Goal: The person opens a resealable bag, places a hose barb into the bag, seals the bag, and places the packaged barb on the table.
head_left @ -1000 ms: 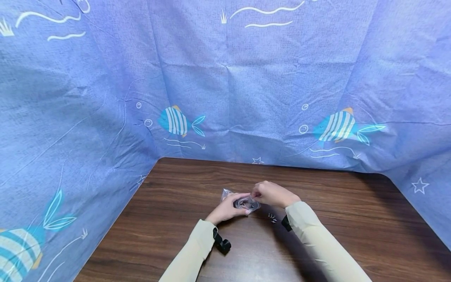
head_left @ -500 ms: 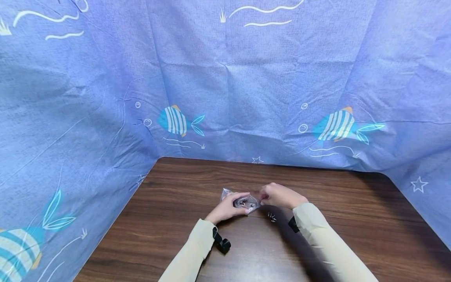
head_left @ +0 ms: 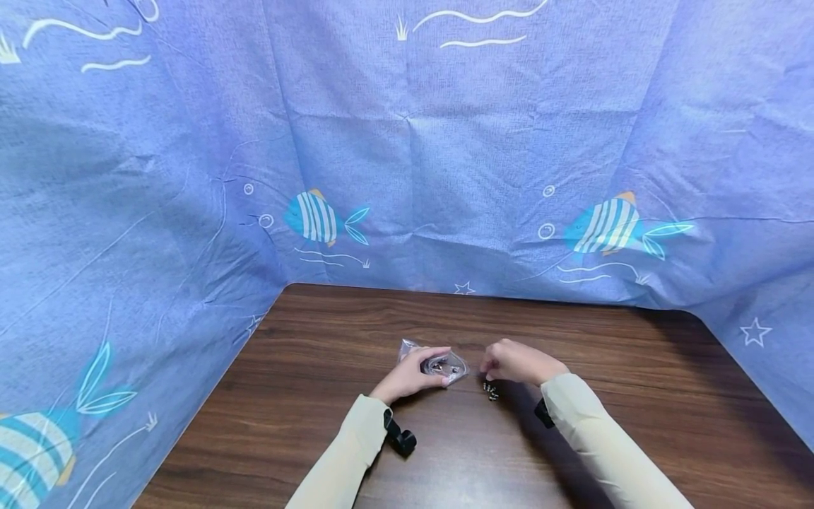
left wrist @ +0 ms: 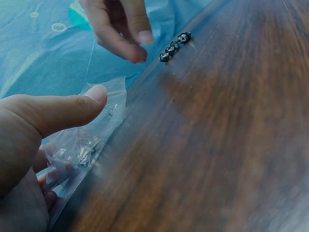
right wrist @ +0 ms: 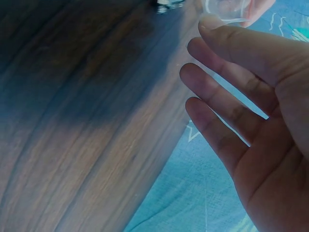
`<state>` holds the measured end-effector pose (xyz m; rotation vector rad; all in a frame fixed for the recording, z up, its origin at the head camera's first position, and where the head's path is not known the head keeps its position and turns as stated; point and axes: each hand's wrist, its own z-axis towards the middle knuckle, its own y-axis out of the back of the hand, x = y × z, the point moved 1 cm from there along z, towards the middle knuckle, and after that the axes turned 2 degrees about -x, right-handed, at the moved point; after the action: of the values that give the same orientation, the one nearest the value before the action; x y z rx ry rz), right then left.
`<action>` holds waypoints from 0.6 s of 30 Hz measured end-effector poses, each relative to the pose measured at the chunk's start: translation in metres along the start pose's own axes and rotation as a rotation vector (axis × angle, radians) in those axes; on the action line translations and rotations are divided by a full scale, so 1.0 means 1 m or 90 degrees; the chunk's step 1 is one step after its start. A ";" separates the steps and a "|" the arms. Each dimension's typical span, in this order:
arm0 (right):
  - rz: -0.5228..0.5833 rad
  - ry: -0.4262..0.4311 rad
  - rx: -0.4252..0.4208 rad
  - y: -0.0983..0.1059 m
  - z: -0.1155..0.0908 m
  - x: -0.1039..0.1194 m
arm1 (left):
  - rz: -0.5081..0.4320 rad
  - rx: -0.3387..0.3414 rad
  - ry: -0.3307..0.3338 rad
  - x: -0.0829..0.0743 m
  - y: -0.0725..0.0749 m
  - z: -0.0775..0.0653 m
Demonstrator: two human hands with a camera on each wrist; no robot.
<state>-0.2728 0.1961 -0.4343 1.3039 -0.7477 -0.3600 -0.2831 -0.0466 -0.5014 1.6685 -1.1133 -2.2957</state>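
Your left hand (head_left: pixel 408 376) grips the clear bag (left wrist: pixel 79 147), near shiny bits (left wrist: pixel 171 48) on the table (head_left: pixel 331 353); your right hand (head_left: pixel 518 361), fingers (right wrist: pixel 212 86) parted, hovers beside them. The bag looks light, limp, slippery: hold its rim (left wrist: pixel 116 87); pinch the hard-looking bits singly.

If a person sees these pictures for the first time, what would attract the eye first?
Probably the blue curtain with its striped fish, which fills the space behind the table. Next, likely the left hand near the picture's middle, holding a clear bag with small parts inside, and the right hand, close to some shiny pieces on the table.
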 end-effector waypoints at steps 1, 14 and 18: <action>0.002 0.006 0.000 0.000 -0.001 0.000 | 0.000 0.001 0.002 0.000 0.000 0.000; 0.014 0.034 0.015 -0.006 -0.006 0.000 | 0.003 -0.006 -0.004 0.001 -0.001 0.001; 0.020 0.026 0.019 -0.007 -0.006 0.002 | 0.001 -0.005 -0.003 0.002 -0.001 0.000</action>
<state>-0.2658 0.1973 -0.4409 1.3232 -0.7405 -0.2977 -0.2839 -0.0464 -0.5041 1.6592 -1.1038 -2.3020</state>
